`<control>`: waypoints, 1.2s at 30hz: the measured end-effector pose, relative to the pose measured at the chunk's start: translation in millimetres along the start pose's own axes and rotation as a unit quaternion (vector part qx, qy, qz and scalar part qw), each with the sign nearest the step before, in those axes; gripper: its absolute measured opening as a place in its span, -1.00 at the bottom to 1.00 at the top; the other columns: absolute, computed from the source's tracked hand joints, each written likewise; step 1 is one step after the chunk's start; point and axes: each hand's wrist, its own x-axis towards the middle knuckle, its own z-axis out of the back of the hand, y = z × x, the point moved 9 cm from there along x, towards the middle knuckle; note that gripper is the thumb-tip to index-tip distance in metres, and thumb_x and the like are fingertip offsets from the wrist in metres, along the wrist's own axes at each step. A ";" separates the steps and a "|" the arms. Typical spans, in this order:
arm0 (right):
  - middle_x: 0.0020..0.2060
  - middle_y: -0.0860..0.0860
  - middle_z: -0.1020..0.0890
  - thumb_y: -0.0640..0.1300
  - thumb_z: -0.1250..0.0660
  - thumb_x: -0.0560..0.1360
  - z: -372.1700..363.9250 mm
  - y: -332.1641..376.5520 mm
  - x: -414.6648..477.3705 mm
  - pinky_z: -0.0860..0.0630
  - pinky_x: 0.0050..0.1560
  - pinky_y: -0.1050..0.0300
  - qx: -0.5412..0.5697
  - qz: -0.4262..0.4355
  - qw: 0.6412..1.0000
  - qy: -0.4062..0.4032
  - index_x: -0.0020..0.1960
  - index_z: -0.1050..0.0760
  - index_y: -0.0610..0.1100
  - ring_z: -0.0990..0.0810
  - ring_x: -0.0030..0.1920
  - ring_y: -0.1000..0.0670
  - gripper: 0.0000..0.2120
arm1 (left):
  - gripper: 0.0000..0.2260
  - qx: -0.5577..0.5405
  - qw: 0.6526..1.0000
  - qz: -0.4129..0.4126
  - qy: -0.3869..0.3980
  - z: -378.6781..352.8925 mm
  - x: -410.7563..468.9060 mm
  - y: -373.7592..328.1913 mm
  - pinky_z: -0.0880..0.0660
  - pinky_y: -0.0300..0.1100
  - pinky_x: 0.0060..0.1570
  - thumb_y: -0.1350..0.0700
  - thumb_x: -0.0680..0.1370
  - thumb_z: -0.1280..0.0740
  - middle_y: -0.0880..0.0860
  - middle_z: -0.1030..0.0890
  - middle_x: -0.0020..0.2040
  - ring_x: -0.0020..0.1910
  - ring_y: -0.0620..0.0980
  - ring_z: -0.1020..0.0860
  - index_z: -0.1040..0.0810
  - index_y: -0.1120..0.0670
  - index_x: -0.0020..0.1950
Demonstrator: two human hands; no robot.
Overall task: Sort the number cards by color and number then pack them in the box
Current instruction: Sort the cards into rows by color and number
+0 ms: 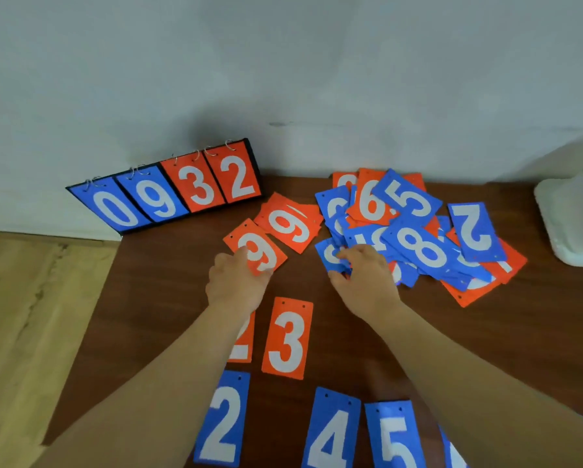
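A loose pile of blue and orange number cards (418, 228) lies at the back right of the brown table (162, 298). My left hand (236, 282) holds an orange card (254, 246) by its near edge. My right hand (364, 271) pinches a blue card (329, 253) at the pile's left edge. An orange 9 card (292, 224) lies beside the pile. Laid out nearer to me are an orange 2 (241, 346), partly hidden by my left arm, an orange 3 (287, 339), a blue 2 (224, 420), a blue 4 (332, 434) and a blue 5 (396, 437).
A flip scoreboard (168, 190) showing 0 9 3 2 leans against the wall at the back left. A white container (570, 214) stands at the right edge. Left of the table is wooden floor (30, 315).
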 end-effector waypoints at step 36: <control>0.22 -0.09 -0.55 -0.07 -0.50 0.51 -54.4 72.9 114.5 -0.55 -0.17 0.12 -0.062 -0.139 0.987 -0.046 0.26 -0.55 -0.01 -0.63 0.02 -0.11 -0.65 | -0.31 -0.044 0.999 0.003 0.014 24.7 115.6 100.6 -0.51 0.13 0.28 0.00 0.51 -0.51 0.05 -0.05 0.59 0.48 0.22 -0.23 -0.22 -0.25 0.53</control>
